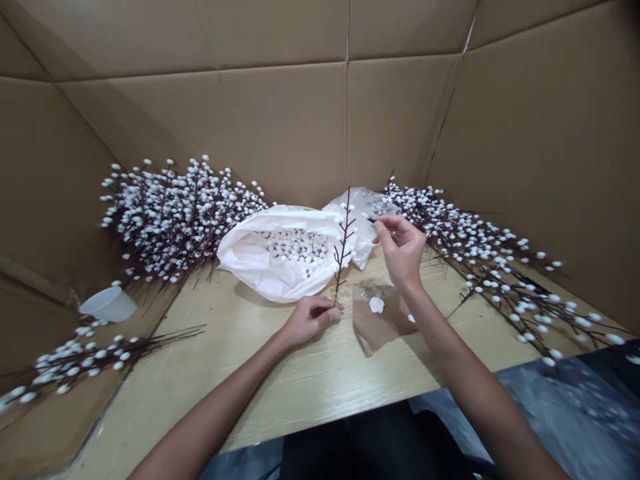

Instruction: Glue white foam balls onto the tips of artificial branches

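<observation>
My left hand (pixel 310 319) is closed on the lower end of a thin brown artificial branch (pixel 343 250), which stands nearly upright. Many of its short twigs look bare, and a few white dots show near its top. To the right of the branch, my right hand (pixel 400 247) pinches a small white berry (pixel 365 216) by what looks like its short dark stem. Behind the branch, an open white plastic bag (pixel 270 283) contains many loose white berries (pixel 295 247). A brown sheet (pixel 367 333) with a white blob (pixel 377 305) on it lies below my right hand.
Piles of white-berried branches stand at the back left (pixel 170 213) and right (pixel 465 237). More berried stems (pixel 95 357) and a white plastic cup (pixel 109 305) lie at the left. A clear bag (pixel 363 200) sits behind. Cardboard walls (pixel 280 127) enclose the wooden table (pixel 280 387).
</observation>
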The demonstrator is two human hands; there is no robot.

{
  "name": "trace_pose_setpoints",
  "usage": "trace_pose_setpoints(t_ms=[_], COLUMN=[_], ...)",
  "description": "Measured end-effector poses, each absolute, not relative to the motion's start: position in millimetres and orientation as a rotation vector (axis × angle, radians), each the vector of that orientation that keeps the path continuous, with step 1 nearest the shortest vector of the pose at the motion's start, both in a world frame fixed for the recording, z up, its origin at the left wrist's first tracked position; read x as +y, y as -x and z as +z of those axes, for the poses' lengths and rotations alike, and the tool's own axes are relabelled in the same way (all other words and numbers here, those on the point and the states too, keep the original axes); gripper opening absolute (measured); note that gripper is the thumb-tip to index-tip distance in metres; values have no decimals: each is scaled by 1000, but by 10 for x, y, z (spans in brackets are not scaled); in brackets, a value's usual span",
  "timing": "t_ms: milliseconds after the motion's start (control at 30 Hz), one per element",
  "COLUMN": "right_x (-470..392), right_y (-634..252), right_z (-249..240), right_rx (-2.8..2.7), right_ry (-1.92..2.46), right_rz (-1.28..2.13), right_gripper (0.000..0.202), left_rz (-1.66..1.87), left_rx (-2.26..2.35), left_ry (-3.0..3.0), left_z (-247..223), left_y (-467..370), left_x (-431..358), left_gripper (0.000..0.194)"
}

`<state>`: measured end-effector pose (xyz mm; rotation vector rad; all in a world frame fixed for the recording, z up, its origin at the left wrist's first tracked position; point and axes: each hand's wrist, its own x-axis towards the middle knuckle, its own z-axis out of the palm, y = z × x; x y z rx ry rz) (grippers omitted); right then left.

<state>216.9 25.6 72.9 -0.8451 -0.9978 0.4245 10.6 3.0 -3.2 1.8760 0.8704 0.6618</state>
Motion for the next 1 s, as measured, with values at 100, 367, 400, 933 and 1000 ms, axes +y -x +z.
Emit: trace_pose_setpoints(t_ms=[100, 367, 400, 933, 1000], right_x=[254, 278, 280, 271, 268], right_y=[-2156, -2163, -2164, -2166, -2165], right_z=[719, 691, 690, 706, 714], right_rx=[-1025, -1034, -1031, -1029, -1024], right_ry=[854, 901, 904, 910, 904], right_rz=[434, 432, 432, 485, 490], right_gripper=[9, 12, 12, 12, 11], left_rz=[668, 676, 679, 683, 672], left_rx=[870, 884, 884, 883, 885], left_ry=[-1869, -1863, -1856, -1834, -1845], left_z=[-38, -17, -12, 23, 19], left_y=[-105, -109, -111, -121, -117], left_x=[33, 27, 27, 22, 32], left_gripper=[29, 28, 28, 27, 28])
